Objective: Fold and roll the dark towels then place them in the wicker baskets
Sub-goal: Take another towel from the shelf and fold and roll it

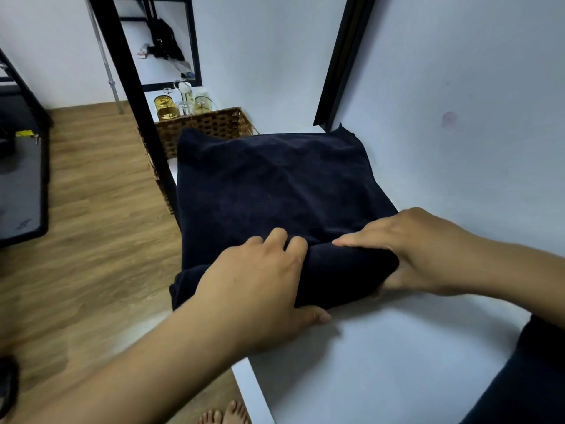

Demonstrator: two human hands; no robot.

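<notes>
Two hands: left hand (260, 280) and right hand (428, 252) both grasp the rolled near end of the dark towel (275, 185).
Left hand: fingers over the roll, thumb at its near edge.
Right hand: clasps the roll's right end.
Dark towel: unrolled part lies flat on the white table (382, 362), overhanging its left edge.
Wicker basket (211, 127): at the table's far left corner.

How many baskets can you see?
1. The wicker basket is past the far edge of the dark towel, beside the black post and in front of the glasses. More baskets may be hidden outside the view.
</notes>
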